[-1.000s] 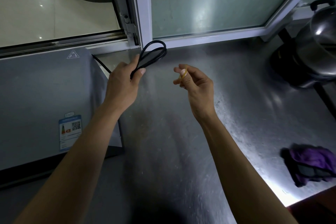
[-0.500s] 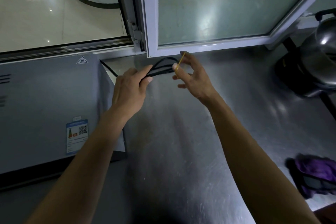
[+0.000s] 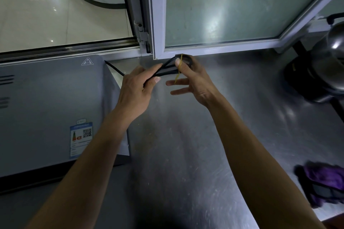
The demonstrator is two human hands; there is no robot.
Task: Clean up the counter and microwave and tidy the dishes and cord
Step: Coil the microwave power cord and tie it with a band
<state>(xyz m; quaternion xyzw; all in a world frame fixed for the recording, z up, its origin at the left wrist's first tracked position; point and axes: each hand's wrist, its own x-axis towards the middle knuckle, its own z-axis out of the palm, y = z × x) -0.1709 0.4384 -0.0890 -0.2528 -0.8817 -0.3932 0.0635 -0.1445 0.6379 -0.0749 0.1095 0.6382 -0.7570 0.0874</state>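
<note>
While the whole thing plays out over a scratched stainless-steel counter [image 3: 186,163], the biggest item on it is the boxy grey microwave [image 3: 46,113] sitting on the left, seen from above, with a little hot-surface warning triangle near its back corner and a blue energy label with a QR code on the near side. Behind it all runs a white-framed frosted glass window [image 3: 223,5], open at the left part so you can see shiny tiled floor outside. Over on the far right edge there's a dark, shiny metal pot [image 3: 320,72] with a black handle (partly cut off, so I can't say much more about it), and nearer the front right a crumpled purple cloth [image 3: 323,182] lies on the counter, well apart from the hands.

Now the hands, both held up near the window frame. The left hand [image 3: 135,89] is closed around a folded bundle of thin black power cord [image 3: 167,67], thumb pressing it against the fingers; one strand trails back from the hand toward the rear corner of the microwave. The right hand [image 3: 193,83] is right beside it at the looped end of the bundle, thumb and forefinger pinched there with the other fingers spread loose. A thin yellow rubber band [image 3: 179,69] is stretched across that hand, running from the loop's top down past the thumb toward the middle fingers.
</note>
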